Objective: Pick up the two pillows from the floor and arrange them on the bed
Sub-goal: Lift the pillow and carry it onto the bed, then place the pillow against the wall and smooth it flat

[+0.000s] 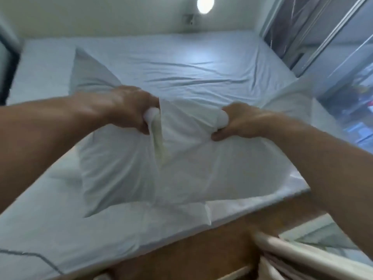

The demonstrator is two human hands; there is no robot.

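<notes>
Head view: I'm gripping two white pillows, left hand (129,110) and right hand (240,122) fisted in bunched corners, left pillow (113,164) hanging upright, right pillow (218,168) slanting toward upper right, over the bed (181,57).

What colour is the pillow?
White pillow, plain with no pattern, seen in the head view.

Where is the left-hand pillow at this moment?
Centre-left of the head view: the left hand grips the pillow over the bed.
</notes>
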